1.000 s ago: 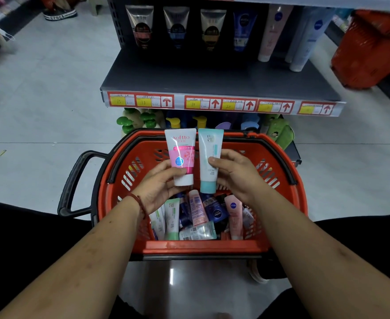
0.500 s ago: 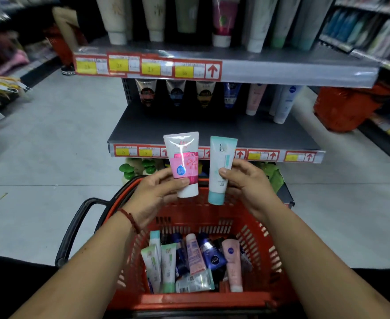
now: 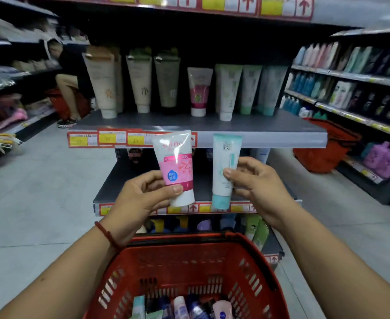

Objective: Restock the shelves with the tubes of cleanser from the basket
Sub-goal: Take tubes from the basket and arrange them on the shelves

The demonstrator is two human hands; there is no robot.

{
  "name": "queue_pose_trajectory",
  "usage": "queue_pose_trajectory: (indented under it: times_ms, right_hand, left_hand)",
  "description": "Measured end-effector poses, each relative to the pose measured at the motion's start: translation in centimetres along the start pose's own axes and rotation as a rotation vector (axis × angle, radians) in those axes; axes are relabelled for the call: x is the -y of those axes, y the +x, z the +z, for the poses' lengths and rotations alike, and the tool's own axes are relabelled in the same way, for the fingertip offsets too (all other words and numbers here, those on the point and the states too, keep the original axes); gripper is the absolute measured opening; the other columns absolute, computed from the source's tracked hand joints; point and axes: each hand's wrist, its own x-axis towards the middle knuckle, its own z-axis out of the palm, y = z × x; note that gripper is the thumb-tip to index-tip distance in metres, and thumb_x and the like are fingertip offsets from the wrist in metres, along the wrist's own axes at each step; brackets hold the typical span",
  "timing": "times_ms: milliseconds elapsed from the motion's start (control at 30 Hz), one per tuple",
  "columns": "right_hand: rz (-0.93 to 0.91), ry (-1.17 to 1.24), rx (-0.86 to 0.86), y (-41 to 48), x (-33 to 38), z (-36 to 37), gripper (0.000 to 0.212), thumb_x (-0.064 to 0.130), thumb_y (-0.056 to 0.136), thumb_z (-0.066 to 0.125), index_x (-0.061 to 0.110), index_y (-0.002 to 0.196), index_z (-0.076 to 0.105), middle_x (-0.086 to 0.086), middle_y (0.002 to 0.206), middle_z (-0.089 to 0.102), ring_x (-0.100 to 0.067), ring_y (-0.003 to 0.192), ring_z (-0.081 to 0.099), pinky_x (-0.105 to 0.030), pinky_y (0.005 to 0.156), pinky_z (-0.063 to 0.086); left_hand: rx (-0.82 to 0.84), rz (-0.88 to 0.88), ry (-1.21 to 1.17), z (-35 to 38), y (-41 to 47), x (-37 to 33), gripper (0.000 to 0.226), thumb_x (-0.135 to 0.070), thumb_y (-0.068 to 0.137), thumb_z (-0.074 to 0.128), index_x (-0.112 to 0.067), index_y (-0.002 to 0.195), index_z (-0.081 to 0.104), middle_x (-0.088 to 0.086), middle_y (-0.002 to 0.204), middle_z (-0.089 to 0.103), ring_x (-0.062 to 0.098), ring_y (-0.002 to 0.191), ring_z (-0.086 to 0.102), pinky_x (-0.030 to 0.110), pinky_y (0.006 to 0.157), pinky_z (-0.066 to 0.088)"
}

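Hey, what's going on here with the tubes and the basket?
A person is restocking. The left hand holds a pink tube and the right hand a teal tube, both cap down in front of the grey shelf where other tubes stand. More tubes lie in the red basket below.

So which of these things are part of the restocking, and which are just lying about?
Part of the job: pink tube in the left hand; teal-capped tube in the right hand; red basket with more tubes; grey shelf of standing tubes.
Just about: second red basket at right; crouching person at left; purple bottles on the side shelving.
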Motion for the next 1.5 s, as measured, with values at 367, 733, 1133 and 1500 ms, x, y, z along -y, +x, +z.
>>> queue_pose_trajectory:
  times_ms: [367, 733, 1133, 1500]
  right_hand:
    - [-0.185, -0.029, -0.011, 7.4, 11.6, -3.0, 0.022, 0.010, 0.089, 0.073, 0.009, 0.111, 0.069, -0.009, 0.108, 0.076, -0.025, 0.099, 0.074, -0.036, 0.080, 0.061]
    - [-0.170, -0.011, -0.046, 11.8, 12.0, -5.7, 0.022, 0.010, 0.088, 0.073, 0.009, 0.110, 0.069, -0.004, 0.104, 0.077, -0.020, 0.095, 0.075, -0.027, 0.072, 0.061]
    - [-0.117, -0.019, -0.015, 14.3, 9.5, -4.4, 0.025, 0.010, 0.088, 0.073, 0.011, 0.113, 0.068, -0.003, 0.101, 0.077, -0.015, 0.088, 0.076, -0.022, 0.065, 0.058]
    - [-0.124, 0.004, -0.081, 15.8, 10.2, -8.2, 0.023, 0.005, 0.090, 0.070, 0.010, 0.113, 0.067, 0.002, 0.092, 0.078, -0.019, 0.090, 0.075, -0.027, 0.068, 0.060]
  left_hand:
    - [-0.071, 0.135, 0.158, 3.3, 13.1, -11.6, 0.038, -0.001, 0.079, 0.078, -0.005, 0.115, 0.067, 0.009, 0.106, 0.076, 0.021, 0.101, 0.074, 0.030, 0.084, 0.061]
    - [-0.103, -0.006, 0.457, 4.8, 22.7, -7.7, 0.043, -0.008, 0.072, 0.087, -0.017, 0.110, 0.070, 0.000, 0.101, 0.076, 0.018, 0.099, 0.072, 0.035, 0.093, 0.057]
    - [-0.180, 0.040, 0.570, 5.0, 24.2, -6.8, 0.040, -0.016, 0.079, 0.084, -0.018, 0.114, 0.064, 0.000, 0.102, 0.070, 0.020, 0.097, 0.069, 0.040, 0.094, 0.056]
    - [-0.228, 0.048, 0.617, 4.8, 24.1, -6.5, 0.062, -0.041, 0.066, 0.091, -0.022, 0.119, 0.064, -0.005, 0.103, 0.074, 0.016, 0.098, 0.070, 0.041, 0.095, 0.056]
